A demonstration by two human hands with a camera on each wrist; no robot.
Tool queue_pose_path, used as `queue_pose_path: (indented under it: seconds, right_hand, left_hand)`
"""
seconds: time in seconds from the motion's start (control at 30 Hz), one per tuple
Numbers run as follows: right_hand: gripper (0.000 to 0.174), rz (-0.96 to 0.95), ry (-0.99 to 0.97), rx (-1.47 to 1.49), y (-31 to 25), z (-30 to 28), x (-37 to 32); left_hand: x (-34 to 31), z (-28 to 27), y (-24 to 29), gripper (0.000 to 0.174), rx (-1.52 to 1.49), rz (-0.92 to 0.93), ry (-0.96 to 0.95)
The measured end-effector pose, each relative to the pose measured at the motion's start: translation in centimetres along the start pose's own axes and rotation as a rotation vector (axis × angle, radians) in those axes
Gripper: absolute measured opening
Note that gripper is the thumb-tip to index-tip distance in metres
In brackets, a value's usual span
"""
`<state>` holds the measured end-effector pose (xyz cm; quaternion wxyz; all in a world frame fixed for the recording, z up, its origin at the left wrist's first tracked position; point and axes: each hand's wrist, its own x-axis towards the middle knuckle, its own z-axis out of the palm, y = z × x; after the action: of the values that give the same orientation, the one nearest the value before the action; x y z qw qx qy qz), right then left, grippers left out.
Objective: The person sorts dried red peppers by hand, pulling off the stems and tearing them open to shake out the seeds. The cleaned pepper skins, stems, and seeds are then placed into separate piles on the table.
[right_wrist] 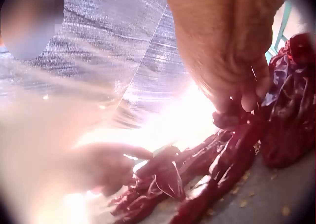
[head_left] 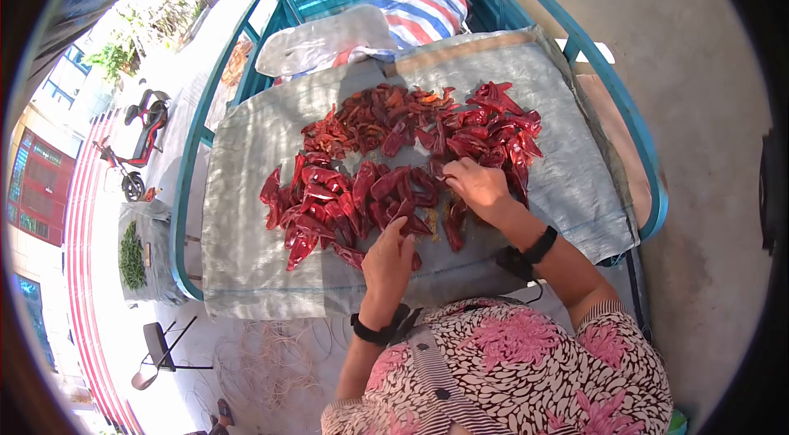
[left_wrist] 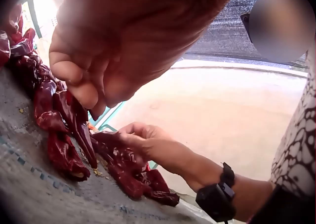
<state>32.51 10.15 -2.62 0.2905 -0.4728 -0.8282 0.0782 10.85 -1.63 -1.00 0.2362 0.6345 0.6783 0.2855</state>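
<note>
Dried red peppers [head_left: 329, 197] lie in piles on a grey woven sheet [head_left: 246, 147]. At the near side of the front pile, my left hand [head_left: 388, 264] has its fingers curled down, pinching a dried red pepper [left_wrist: 76, 123] in the left wrist view. My right hand [head_left: 481, 187] reaches to the near edge of the right pile, thumb and fingers pinching another dried red pepper [right_wrist: 226, 120]. Between the two hands, a few peppers and pale yellow seeds [head_left: 432, 221] are spread on the sheet. Both palms are turned away in the head view.
A darker heap of pepper pieces [head_left: 370, 110] sits at the back. The sheet covers a cart bed with teal rails [head_left: 641, 147]. Behind are a striped bag [head_left: 419, 4] and a clear plastic bag [head_left: 329, 41]. A scooter [head_left: 144, 139] and a chair [head_left: 160, 349] stand at left.
</note>
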Motion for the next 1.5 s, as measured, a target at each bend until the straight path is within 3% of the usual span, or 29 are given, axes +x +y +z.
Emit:
queue_pose_path:
  seconds: [0.13, 0.23, 0.27, 0.37, 0.4, 0.43, 0.5, 0.53, 0.6, 0.67, 0.77, 0.9, 0.93, 0.97, 1.1, 1.17, 1.27, 1.37, 1.43, 1.5]
  right_hand:
    - [0.019, 0.148, 0.134, 0.331, -1.8, -2.1, -0.2]
    - [0.022, 0.391, -0.229, 0.860, -4.6, -4.2, -1.2]
    - [0.024, 0.314, -0.275, 0.880, -5.0, -3.8, -1.6]
    - [0.023, 0.525, -0.496, 1.070, -6.9, -5.4, -1.5]
    - [0.025, 0.562, -0.395, 1.024, -7.4, -6.2, -1.4]
    - [0.028, 0.458, -0.219, 0.867, -5.9, -4.8, -2.1]
    - [0.033, 0.386, -0.069, 0.307, -5.3, -5.3, -2.6]
    - [0.034, 0.353, -0.109, 0.176, -4.6, -5.3, -3.1]
    - [0.038, 0.281, -0.182, -0.086, -3.2, -4.2, -4.5]
    - [0.038, 0.308, -0.200, -0.092, -2.6, -2.7, -5.0]
    - [0.034, 0.404, -0.113, -0.016, -2.8, -2.9, -5.0]
    - [0.028, 0.661, -0.101, 0.145, -4.9, -5.2, -4.2]
    - [0.027, 0.665, -0.051, 0.287, -5.1, -4.7, -4.8]
    - [0.027, 0.636, -0.121, 0.357, -5.8, -5.0, -5.0]
    - [0.026, 0.505, -0.321, 0.585, -7.5, -5.4, -5.0]
    - [0.026, 0.472, -0.358, 0.663, -7.4, -5.7, -5.0]
    - [0.025, 0.513, -0.165, 0.585, -5.0, -4.7, -5.1]
    - [0.022, 0.324, -0.052, 0.239, -3.2, -4.5, -3.5]
    - [0.020, 0.269, -0.072, 0.076, -2.2, -3.7, -2.8]
    - [0.019, 0.255, -0.108, -0.016, -1.5, -2.9, -1.7]
  left_hand:
    - [0.2, -0.6, 0.2, 0.046, -0.124, 0.153, 0.105]
    - [0.2, -1.6, 2.7, 0.048, -0.296, 0.152, 0.176]
    - [0.3, -1.5, 2.3, 0.049, -0.279, 0.193, 0.142]
    - [0.7, -1.0, 0.5, 0.053, -0.193, 0.259, 0.056]
    - [0.7, -1.0, -0.1, 0.055, -0.141, 0.239, 0.043]
    - [0.7, -1.2, -0.6, 0.056, -0.088, 0.219, 0.031]
    - [1.2, -1.8, -1.2, 0.057, -0.155, 0.085, -0.053]
    - [1.4, -2.0, -1.5, 0.057, -0.190, 0.016, -0.093]
    - [1.9, -1.4, -2.6, 0.055, -0.193, 0.113, 0.085]
    - [2.2, -1.8, -2.0, 0.055, -0.296, 0.101, 0.165]
    - [1.9, -1.8, -2.3, 0.058, -0.144, 0.121, 0.227]
    - [1.2, -1.8, -1.5, 0.060, -0.270, 0.218, 0.121]
    - [1.2, -1.8, -0.7, 0.061, -0.306, 0.265, 0.080]
    - [1.2, -1.9, 0.2, 0.061, -0.343, 0.310, 0.040]
    - [1.9, -0.9, 0.6, 0.053, -0.032, 0.650, -0.020]
    - [1.7, -0.7, 0.8, 0.038, -0.017, 0.579, -0.016]
    - [1.5, -0.7, 1.0, 0.032, 0.032, 0.432, 0.013]
    - [2.1, -0.6, 1.9, 0.031, 0.052, 0.291, 0.088]
    - [3.1, -0.1, 1.9, 0.033, 0.091, 0.254, 0.132]
    - [3.6, 1.0, 1.7, 0.036, 0.177, 0.321, 0.291]
